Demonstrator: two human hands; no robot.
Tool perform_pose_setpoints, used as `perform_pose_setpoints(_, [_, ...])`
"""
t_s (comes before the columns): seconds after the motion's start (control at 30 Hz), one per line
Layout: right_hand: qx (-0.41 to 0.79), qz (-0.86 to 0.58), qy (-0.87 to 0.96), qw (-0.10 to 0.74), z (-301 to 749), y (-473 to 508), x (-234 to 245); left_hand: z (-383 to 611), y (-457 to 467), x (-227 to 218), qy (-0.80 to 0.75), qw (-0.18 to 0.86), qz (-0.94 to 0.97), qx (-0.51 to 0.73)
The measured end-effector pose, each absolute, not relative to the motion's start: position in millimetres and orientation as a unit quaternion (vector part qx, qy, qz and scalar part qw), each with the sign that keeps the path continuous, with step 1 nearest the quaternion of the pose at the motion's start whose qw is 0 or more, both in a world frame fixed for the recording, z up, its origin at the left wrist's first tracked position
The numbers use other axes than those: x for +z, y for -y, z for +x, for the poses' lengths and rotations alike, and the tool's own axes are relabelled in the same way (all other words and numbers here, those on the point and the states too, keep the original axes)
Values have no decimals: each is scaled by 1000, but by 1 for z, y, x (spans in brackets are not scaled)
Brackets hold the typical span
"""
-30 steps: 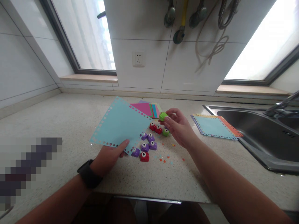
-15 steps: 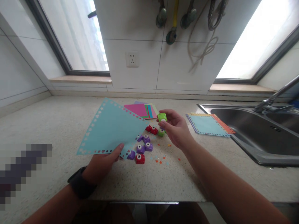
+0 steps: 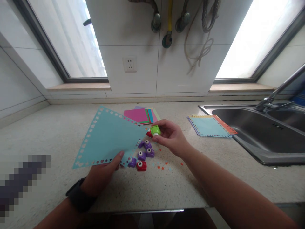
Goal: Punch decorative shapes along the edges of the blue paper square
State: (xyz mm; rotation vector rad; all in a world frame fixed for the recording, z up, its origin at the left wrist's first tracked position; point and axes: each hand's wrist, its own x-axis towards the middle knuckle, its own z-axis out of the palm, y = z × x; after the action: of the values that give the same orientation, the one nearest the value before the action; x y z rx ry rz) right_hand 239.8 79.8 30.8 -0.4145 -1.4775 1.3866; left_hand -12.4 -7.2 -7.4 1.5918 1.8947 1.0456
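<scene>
My left hand point(image 3: 106, 168) pinches the near edge of a light blue paper sheet point(image 3: 108, 136), thumb on top and fingers underneath. Punched shapes such as hearts, stars and flowers run along the sheet's edges. In my right hand point(image 3: 172, 136) is a green craft punch point(image 3: 155, 130), gripped between thumb and fingers close to the sheet's right corner. Whether the punch touches the paper I cannot tell. Below it, several purple punches point(image 3: 149, 152) and a red punch point(image 3: 141, 165) stand on the counter; another red punch point(image 3: 149, 133) is partly hidden behind the green one.
Coloured paper sheets point(image 3: 135, 115) lie near the wall. A stack of punched sheets point(image 3: 209, 126) rests beside the steel sink point(image 3: 238, 136) on the right. Small paper cut-outs point(image 3: 162, 168) are scattered on the counter point(image 3: 181, 190). A wall socket point(image 3: 130, 64) is at the back.
My right hand has brought the green punch left and slightly down, nearer the sheet's right corner. The view has shifted a little; my left hand keeps its hold on the sheet.
</scene>
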Motion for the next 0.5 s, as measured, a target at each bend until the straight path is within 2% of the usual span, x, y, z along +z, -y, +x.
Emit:
perform_pose_setpoints(0.13, [578,-174,611,512,239,-80,30,-12,7,-6,-701,232,581,343])
perform_pose_setpoints(0.5, [602,-160,592,511,238,-80,28,-15,7,-8,-690,218,593,354])
